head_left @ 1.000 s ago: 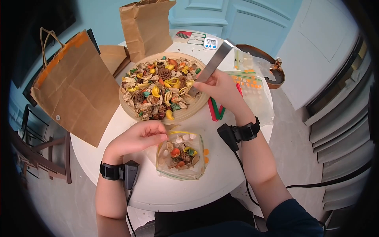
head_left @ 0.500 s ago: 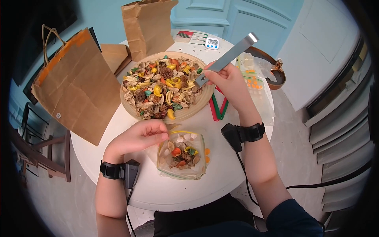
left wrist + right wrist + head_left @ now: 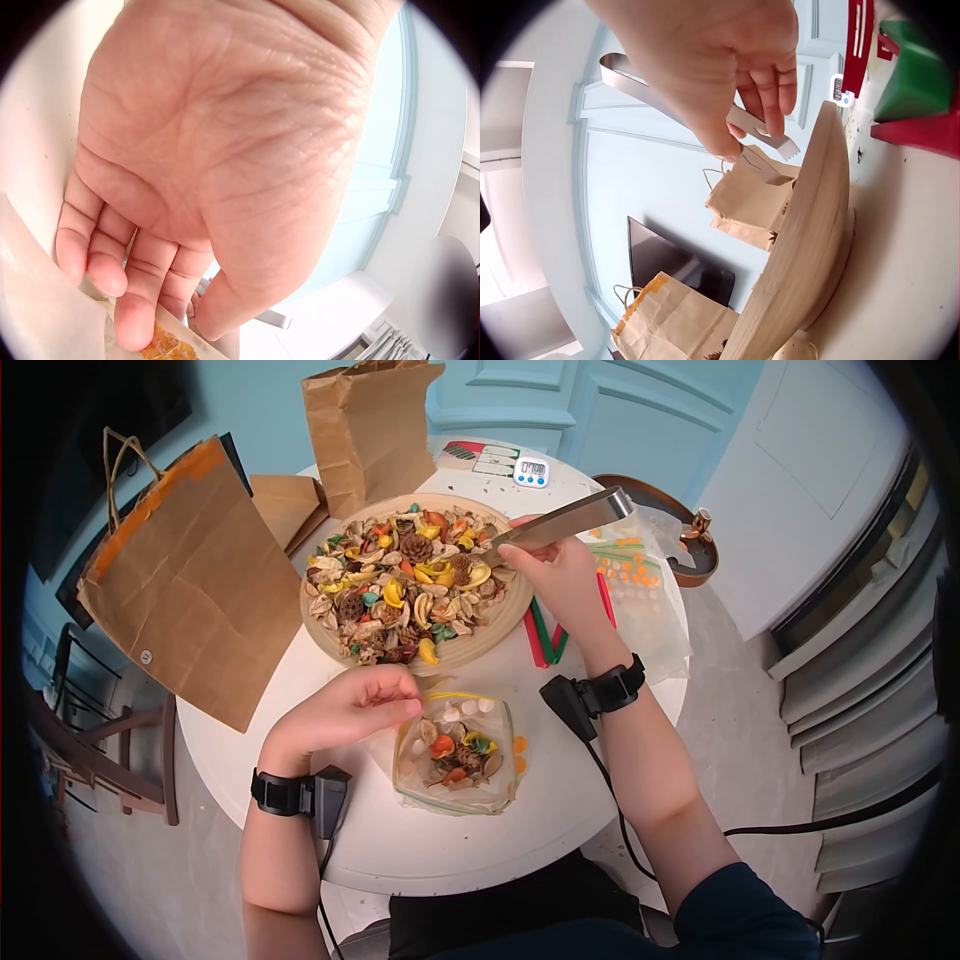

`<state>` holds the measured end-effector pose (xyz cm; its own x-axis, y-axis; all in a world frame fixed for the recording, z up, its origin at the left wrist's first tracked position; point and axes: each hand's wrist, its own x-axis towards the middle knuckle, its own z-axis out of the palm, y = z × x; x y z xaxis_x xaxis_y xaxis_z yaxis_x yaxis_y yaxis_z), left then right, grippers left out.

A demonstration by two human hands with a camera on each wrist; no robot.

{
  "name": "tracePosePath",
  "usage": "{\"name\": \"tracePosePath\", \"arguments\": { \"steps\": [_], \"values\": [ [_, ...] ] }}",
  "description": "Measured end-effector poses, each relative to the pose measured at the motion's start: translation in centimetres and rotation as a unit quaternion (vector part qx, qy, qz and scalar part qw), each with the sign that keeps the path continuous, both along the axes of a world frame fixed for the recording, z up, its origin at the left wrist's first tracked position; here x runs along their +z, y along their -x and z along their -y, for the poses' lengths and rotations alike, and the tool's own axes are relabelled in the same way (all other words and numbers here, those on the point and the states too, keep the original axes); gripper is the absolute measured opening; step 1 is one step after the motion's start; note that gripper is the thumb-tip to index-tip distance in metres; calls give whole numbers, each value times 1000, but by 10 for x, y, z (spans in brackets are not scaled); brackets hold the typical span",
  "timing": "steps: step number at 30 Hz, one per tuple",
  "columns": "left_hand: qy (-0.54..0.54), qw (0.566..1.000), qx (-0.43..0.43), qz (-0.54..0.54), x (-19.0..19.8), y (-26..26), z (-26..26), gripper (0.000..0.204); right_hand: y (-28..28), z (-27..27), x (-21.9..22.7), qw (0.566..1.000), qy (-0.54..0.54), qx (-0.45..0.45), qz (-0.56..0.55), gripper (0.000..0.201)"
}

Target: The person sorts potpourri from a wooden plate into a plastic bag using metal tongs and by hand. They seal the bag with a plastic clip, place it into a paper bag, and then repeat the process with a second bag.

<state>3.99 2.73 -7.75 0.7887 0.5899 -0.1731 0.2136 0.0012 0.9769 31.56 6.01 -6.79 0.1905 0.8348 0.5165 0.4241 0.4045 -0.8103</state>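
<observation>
My right hand [image 3: 562,582] grips metal tongs [image 3: 565,522], whose tips overlap the right side of the potpourri [image 3: 395,592] in the head view. In the right wrist view the two tong tips [image 3: 789,148] stand apart above the rim of the round wooden plate [image 3: 810,225]. My left hand [image 3: 345,705] pinches the upper left edge of a clear zip bag [image 3: 410,792], its fingertips right at the rim. The bag stands with its mouth spread and holds dried petals and a small pine cone [image 3: 467,755].
Brown paper bags [image 3: 200,580] stand left and behind the plate. Red and green strips [image 3: 542,632] lie right of it, near flat zip bags with orange dots [image 3: 640,585]. A white timer [image 3: 531,472] and a card [image 3: 480,458] are at the back.
My right hand lifted the tongs slightly away to the right, then brought their tips back over the potpourri, tilting them flatter. My left hand and the zip bag have stayed put.
</observation>
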Motion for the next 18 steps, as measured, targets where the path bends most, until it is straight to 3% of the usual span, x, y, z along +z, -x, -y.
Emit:
{"name": "tracePosePath", "arguments": {
  "steps": [7, 14, 18],
  "values": [
    [2, 1000, -2, 4, -2, 1, -1, 9, 2, -9, -9, 997, 16, 64, -45, 26],
    [-2, 1000, -4, 3, -3, 1, -2, 10, -1, -13, -12, 999, 15, 26, -35, 22],
    [-5, 1000, -2, 6, -3, 1, -2, 10, -3, -5, -1, 995, 11, 39, -91, 22]
  ]
}}
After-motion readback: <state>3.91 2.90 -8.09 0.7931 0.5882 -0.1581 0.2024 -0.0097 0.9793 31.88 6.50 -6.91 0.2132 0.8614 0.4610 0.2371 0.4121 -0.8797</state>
